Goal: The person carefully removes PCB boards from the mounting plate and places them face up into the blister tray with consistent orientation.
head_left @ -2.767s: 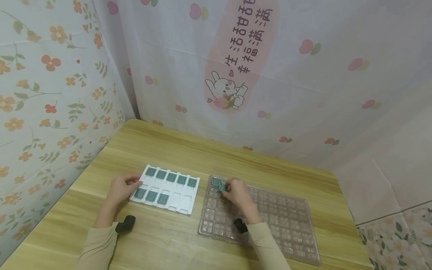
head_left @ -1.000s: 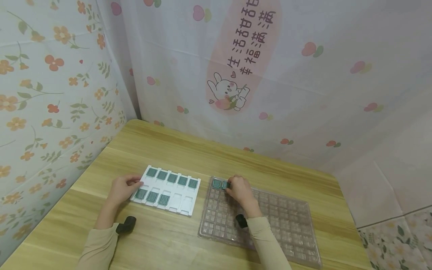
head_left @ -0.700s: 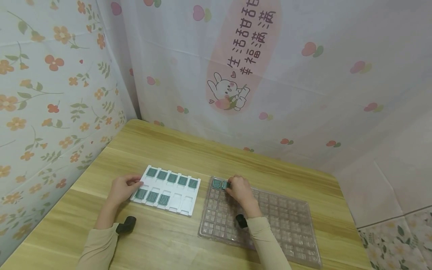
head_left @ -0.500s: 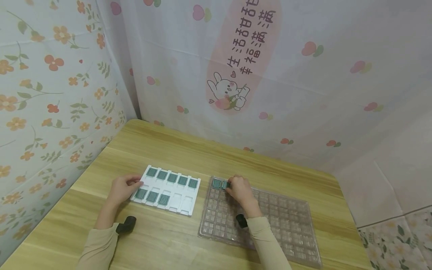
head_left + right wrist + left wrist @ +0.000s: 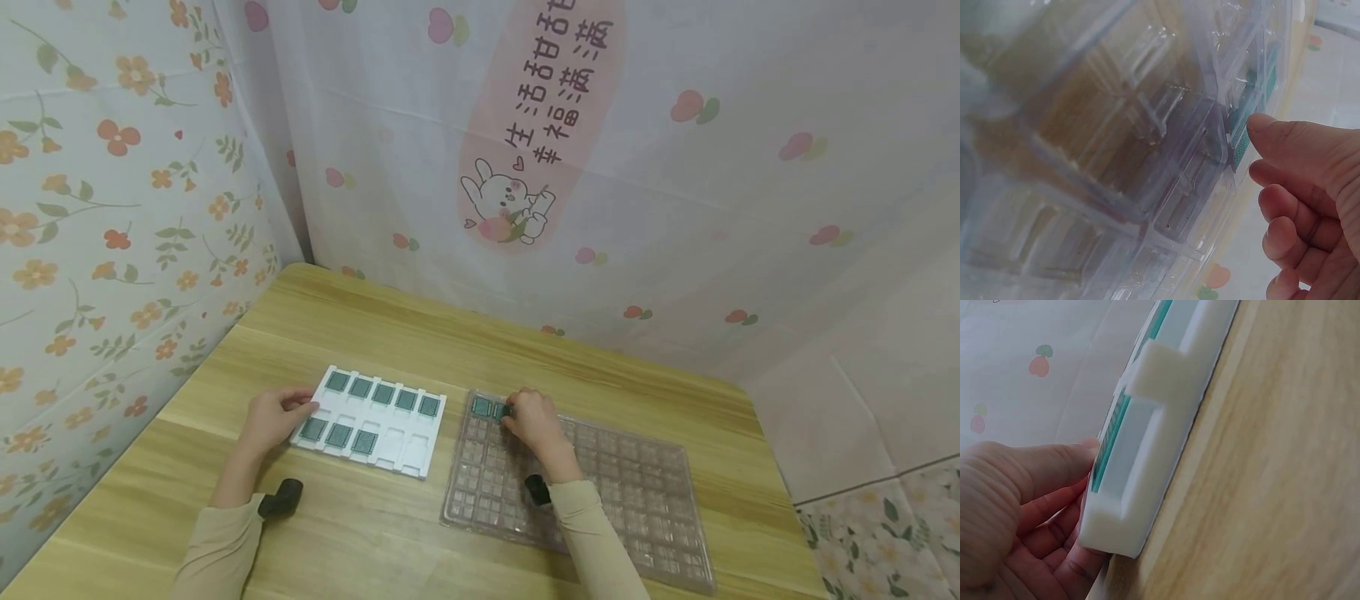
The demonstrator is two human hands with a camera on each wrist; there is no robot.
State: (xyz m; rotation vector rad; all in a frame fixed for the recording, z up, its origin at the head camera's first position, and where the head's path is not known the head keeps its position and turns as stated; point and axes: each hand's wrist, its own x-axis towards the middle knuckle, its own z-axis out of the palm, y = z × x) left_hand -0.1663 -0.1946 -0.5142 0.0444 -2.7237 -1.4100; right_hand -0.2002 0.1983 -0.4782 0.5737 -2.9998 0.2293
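right hand (image 5: 534, 421): thumb tip on the second green board (image 5: 500, 411), index finger close to its edge, other fingers curled. pinch or just a touch, can't tell. that board sits in the far row of the clear tray (image 5: 487, 487), second compartment from the left, right half covered by the fingers. can't see whether it lies fully flat.

just left of it, in the far left corner compartment: the corner board (image 5: 482, 407), lying flat, print visible.

clear tray is transparent plastic, a grid of small square compartments, tabletop showing through. right forearm crosses over it.

left hand (image 5: 273, 414): pinching the left edge of the white tray (image 5: 370, 417), thumb on top, fingers bent beneath. left wrist view shows thick walls with notches in the side, a green board edge just beside the thumb.

white tray contents: two rows of five pockets. far row, five green boards (image 5: 383, 394), one per pocket. near row, three green boards (image 5: 337, 435) in the left pockets; the two right pockets (image 5: 402, 450) show white floor.

both trays rest on the wood-grain table (image 5: 360, 533), apart, white one on the left. black device (image 5: 281, 498) at the left wrist, another black device (image 5: 537, 489) at the right.
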